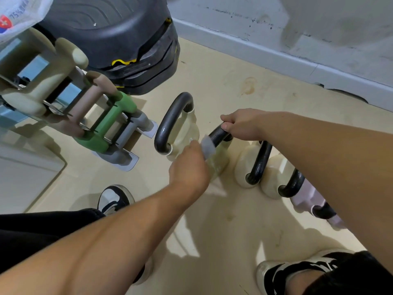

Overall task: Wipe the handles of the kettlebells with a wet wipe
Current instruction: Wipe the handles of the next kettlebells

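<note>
Several cream kettlebells with black handles stand in a row on the floor. My right hand (241,125) grips the top of the second kettlebell's black handle (217,135). My left hand (189,165) holds a white wet wipe (208,147) wrapped against the lower part of that same handle. Left of it, the first kettlebell (182,133) stands free with its handle (170,122) upright. Two more cream kettlebells (246,167) and a pale lilac one (306,196) sit to the right, partly hidden under my right forearm.
A rack of cream, tan, green and grey dumbbells (102,126) stands at the left. Stacked black step platforms (127,43) sit behind it. A wipe packet (19,15) shows at the top left. The wall skirting (276,58) runs along the back. My shoes (114,199) are on the beige floor.
</note>
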Demonstrator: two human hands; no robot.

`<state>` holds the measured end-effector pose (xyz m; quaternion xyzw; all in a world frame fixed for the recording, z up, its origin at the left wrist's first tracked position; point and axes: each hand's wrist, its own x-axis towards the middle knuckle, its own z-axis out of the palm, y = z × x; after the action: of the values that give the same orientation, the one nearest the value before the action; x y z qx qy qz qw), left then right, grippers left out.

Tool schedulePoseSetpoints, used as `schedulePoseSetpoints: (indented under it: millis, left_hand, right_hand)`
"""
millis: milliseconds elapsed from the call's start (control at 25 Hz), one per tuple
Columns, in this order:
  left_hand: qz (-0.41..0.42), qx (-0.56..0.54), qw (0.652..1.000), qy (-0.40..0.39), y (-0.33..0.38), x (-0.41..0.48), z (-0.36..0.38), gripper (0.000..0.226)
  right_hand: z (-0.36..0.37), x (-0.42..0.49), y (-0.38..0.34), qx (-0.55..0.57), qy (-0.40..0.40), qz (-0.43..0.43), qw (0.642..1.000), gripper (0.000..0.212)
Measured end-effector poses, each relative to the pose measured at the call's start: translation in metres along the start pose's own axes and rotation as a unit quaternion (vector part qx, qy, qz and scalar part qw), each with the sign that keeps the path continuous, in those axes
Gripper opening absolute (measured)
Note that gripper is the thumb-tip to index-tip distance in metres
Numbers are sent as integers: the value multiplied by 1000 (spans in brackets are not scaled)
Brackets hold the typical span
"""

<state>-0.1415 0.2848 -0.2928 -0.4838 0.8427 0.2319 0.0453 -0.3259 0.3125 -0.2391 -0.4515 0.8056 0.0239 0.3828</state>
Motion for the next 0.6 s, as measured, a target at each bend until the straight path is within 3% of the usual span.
schedulePoseSetpoints:
  millis: [120,200,280,360,440,520,600]
  left_hand:
    - [80,117,989,-34,26,28,-3,44]
    - [134,163,977,0,27,19,3,67]
    - [214,196,955,58,14,-9,8,74]
    - [239,265,934,25,6,-24,2,78]
    - [233,325,916,-20,23,-5,-10,78]
    - [204,324,923,-18,55,28,-13,74]
    - [193,327,921,-86,86,59,-7,46]
  right_hand:
    - [0,-2,3,61,-1,-4,998,47]
    - [1,-3,9,119,10,0,993,33]
    - [0,0,11,122,24,8,992,21]
    - [-2,0,12,139,49,33,989,13]
    - [-6,1,14,178,58,48,981,11]
    - [-8,-2,15,175,65,26,982,16]
    - [-10,-6,19,215,123,37,968,20]
